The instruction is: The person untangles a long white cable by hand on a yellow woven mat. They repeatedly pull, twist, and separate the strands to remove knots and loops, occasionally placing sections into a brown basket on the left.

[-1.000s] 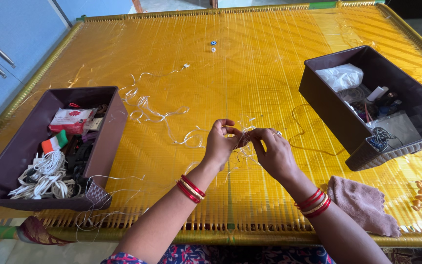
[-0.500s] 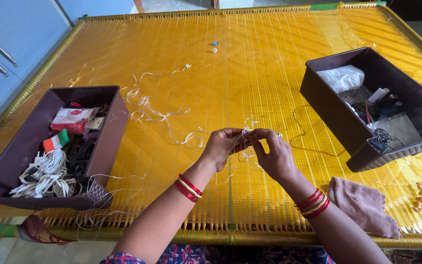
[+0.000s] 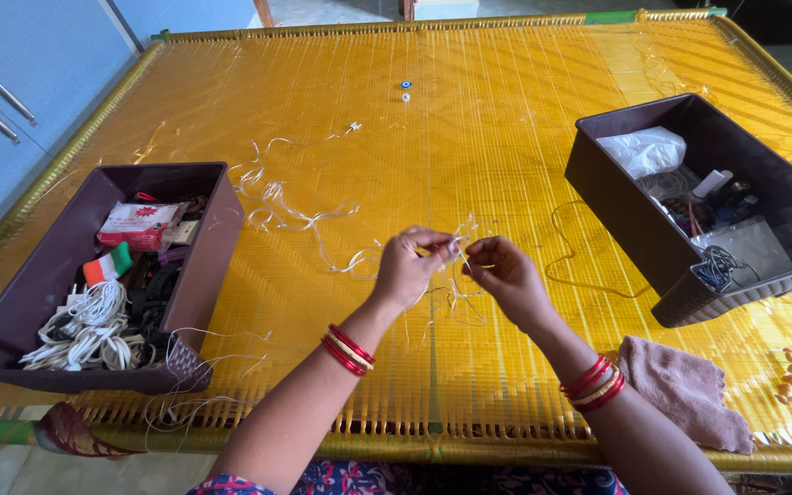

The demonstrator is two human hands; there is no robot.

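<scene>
I see both hands working just below the middle of the frame, over the yellow woven bed (image 3: 433, 119). My left hand (image 3: 407, 270) has thumb and forefinger pinched on a thin clear thread (image 3: 458, 275), and my right hand (image 3: 503, 275) pinches the same tangle just beside it, the fingertips nearly touching. Loose loops of the thread hang below and between the two hands, and a longer run trails left and upward across the bed toward the loose white strands (image 3: 277, 202) in the left-centre of the frame.

To do this well, I judge I should keep both pinches close to the knot, pull gently apart rather than hard, and let the hanging loops fall free so nothing tightens. The thread is fine and nearly see-through against the yellow, so I would hold it up off the weave where I can follow it.

At the left of the frame sits a dark brown tray (image 3: 203, 266) of white cables and small packets; at the right, a second brown tray (image 3: 616, 211) with a plastic bag and wires. A pink cloth (image 3: 680, 385) lies at lower right, near my right wrist
</scene>
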